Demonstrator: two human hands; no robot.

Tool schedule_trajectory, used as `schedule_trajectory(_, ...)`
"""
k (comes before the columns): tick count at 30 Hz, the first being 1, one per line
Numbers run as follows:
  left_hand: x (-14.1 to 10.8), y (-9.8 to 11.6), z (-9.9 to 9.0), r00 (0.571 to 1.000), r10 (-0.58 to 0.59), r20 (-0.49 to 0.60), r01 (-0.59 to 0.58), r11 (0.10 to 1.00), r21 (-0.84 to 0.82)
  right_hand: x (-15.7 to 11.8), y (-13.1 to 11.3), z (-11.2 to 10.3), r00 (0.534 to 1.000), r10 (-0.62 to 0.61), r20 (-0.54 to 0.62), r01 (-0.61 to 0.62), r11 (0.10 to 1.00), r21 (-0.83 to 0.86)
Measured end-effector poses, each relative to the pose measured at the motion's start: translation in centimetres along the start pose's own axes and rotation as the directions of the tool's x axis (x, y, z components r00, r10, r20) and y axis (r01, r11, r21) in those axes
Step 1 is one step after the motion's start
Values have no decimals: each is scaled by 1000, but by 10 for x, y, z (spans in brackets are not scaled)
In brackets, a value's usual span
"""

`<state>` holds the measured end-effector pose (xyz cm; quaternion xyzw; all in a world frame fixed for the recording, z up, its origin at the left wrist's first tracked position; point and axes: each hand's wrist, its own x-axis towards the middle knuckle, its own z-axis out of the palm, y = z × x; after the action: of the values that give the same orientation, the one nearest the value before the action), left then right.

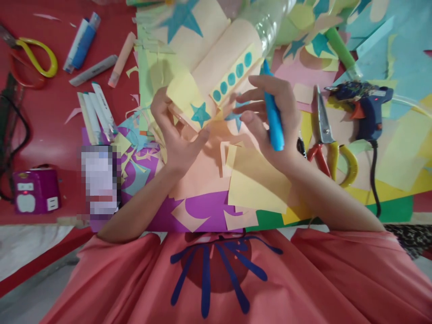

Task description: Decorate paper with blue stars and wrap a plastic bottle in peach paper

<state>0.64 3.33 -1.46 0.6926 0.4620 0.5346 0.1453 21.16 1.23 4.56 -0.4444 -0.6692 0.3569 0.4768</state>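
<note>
My left hand (178,139) pinches the edge of a piece of yellow paper (184,92). A teal star (200,114) shows at the paper's lower corner, by my left thumb. A blue marker (274,117) lies across my right hand (278,99), held between the fingers. My right fingertips are near a blue paper star (234,118); whether they touch it I cannot tell. Just beyond both hands lies a clear plastic bottle (275,22) wrapped in pale paper. Along its side runs a yellow strip (232,77) with several teal dots.
Scissors (324,135) and a blue glue gun (371,105) with a cord lie at right. On the left are several markers (97,110), a second pair of scissors (37,58), a blurred-out flat object (101,180) and a purple box (36,191). Paper scraps (189,216) cover the middle.
</note>
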Motion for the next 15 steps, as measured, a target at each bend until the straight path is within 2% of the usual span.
schedule_trajectory(3,0,12,-2,998,6,60,-10,998,66,1,4,5,1000,-26,18,25,999,19)
schedule_trajectory(6,0,26,-3,982,139,128,-154,981,120,1,8,7,999,26,-24,-25,997,72)
schedule_trajectory(10,-4,35,-2,944,290,160,-314,937,156,1,15,6,995,47,-88,-34,988,149)
schedule_trajectory(12,-8,37,0,930,312,195,-341,930,140,2,19,4,998,51,-31,-47,990,130)
schedule_trajectory(15,-13,40,0,905,282,319,-324,942,88,6,27,2,997,9,71,-13,999,53)
